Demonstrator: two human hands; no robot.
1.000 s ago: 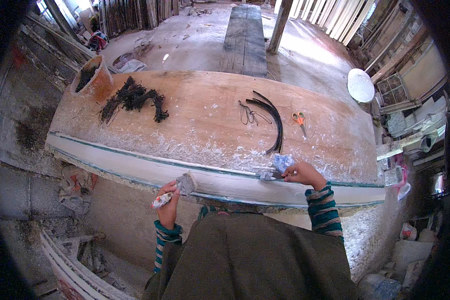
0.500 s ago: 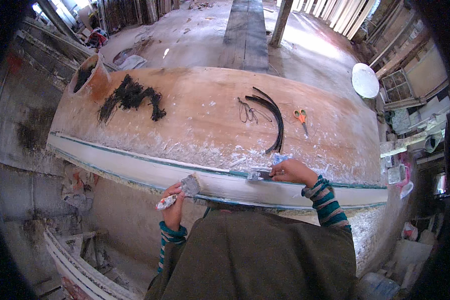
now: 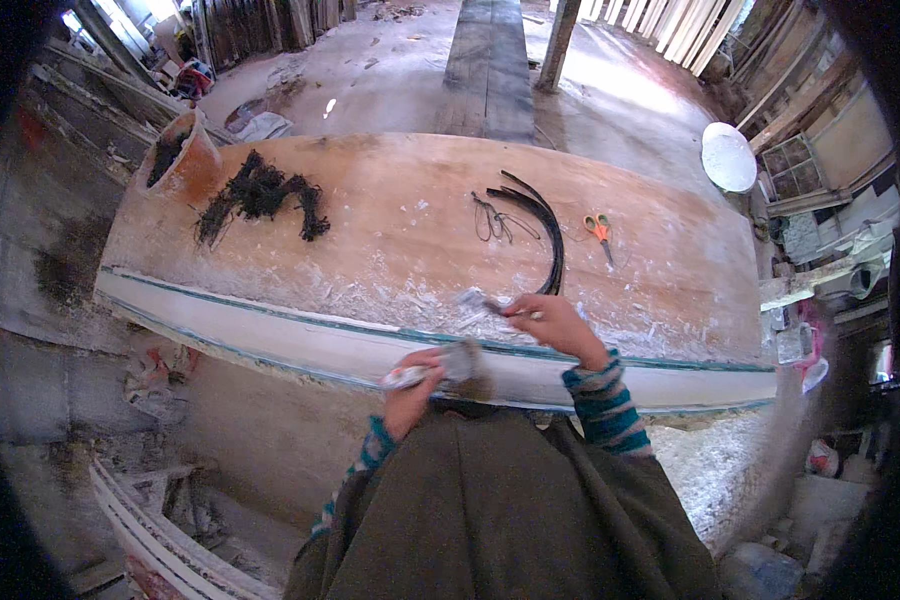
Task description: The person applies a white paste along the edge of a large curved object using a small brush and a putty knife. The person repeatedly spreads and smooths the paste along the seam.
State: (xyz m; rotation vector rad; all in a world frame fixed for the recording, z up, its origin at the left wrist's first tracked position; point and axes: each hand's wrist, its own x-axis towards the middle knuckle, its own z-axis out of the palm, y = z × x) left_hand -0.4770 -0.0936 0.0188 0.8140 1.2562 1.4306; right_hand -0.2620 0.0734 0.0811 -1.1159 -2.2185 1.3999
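Observation:
My right hand (image 3: pixel 553 325) grips a plaster-caked scraper (image 3: pixel 477 301) and holds its blade over the near part of the wooden worktable (image 3: pixel 390 215). My left hand (image 3: pixel 413 381) holds a second plaster-covered tool (image 3: pixel 448 363) just below the long white moulding strip (image 3: pixel 270 322) that runs along the table's front edge. The two hands are close together at the middle of the strip. White plaster crumbs are scattered on the wood near the right hand.
On the table lie a pile of dark fibre (image 3: pixel 258 195), curved black strips (image 3: pixel 542 215), thin wire loops (image 3: pixel 490 218) and orange-handled scissors (image 3: pixel 600 230). An orange bucket (image 3: pixel 182 155) stands at the far left corner. A white round disc (image 3: pixel 728 156) is at the right. Rubble lies below.
My right hand has slid left along the white strip with the scraper, and my left hand has risen toward it, so the two hands are now close together.

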